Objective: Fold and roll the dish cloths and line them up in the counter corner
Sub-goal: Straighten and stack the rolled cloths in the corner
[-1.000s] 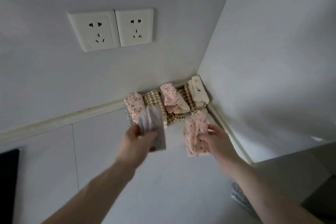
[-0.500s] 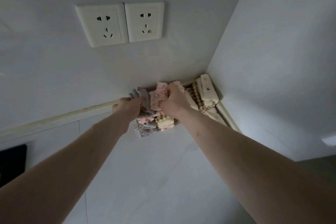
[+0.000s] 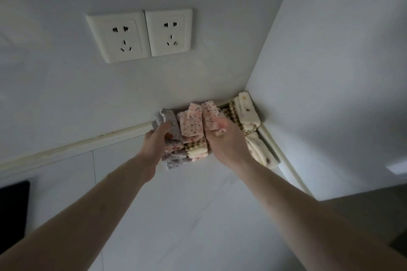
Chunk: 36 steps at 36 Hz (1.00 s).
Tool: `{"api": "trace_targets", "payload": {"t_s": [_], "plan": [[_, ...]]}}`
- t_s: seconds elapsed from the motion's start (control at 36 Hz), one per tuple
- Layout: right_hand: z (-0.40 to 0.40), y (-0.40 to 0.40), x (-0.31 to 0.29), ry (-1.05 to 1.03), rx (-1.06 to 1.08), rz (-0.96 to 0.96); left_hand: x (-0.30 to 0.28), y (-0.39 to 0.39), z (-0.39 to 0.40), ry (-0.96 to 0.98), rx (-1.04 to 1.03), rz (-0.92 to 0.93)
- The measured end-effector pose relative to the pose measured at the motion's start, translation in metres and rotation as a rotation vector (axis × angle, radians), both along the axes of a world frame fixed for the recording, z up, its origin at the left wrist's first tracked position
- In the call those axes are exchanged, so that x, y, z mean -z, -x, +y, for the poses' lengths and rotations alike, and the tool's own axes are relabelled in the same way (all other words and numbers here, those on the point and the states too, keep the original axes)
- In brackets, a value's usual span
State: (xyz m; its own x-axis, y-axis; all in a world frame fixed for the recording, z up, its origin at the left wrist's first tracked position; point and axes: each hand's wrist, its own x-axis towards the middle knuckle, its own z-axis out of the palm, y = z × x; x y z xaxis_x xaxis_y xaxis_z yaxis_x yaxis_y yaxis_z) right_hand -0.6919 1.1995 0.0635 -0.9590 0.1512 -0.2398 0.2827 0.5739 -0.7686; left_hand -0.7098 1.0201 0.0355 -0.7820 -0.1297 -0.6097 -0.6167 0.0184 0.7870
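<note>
two arms reach to the corner of the white counter (image 3: 198, 215). the left hand (image 3: 156, 141) holds a grey spotty cloth (image 3: 170, 124). the right hand (image 3: 224, 142) holds a pink spotty cloth (image 3: 209, 114). more rolled cloths (image 3: 196, 149) sit under them. two plug sockets (image 3: 141, 35) are on the wall.

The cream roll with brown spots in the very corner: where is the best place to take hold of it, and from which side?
Take the cream roll across its narrow width near the upper end, coming from above and the front. It leans upright into the corner, with the side wall on its right and a checked roll tight on its left, so only the top end stands free for a grip.
</note>
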Motion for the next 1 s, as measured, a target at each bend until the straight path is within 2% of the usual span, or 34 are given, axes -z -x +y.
{"api": "trace_targets", "payload": {"t_s": [0.08,0.19,0.39,0.56,0.67,0.78,0.92,1.0], "plan": [[0.031,-0.032,0.007,-0.005,0.047,0.004,0.002,-0.012,-0.012,0.105,-0.001,0.041],[0.082,-0.082,0.022,-0.042,0.185,-0.137,0.002,-0.040,-0.021,0.225,0.035,0.077],[0.150,-0.156,0.045,-0.247,0.227,-0.201,-0.009,-0.085,-0.008,0.400,0.179,0.157],[0.173,-0.195,0.048,-0.294,0.107,-0.460,-0.015,-0.116,0.017,0.329,0.364,0.191],[0.168,-0.205,0.053,-0.338,0.075,-0.545,-0.012,-0.132,0.034,0.303,0.521,0.141],[0.145,-0.190,0.055,-0.233,0.044,-0.557,-0.001,-0.143,0.042,0.278,0.652,0.077],[0.095,-0.148,0.037,0.148,0.100,-0.464,0.017,-0.151,0.048,0.214,0.780,0.041],[0.070,-0.123,0.018,0.304,0.060,-0.398,0.018,-0.145,0.055,0.108,0.740,0.028]]}}
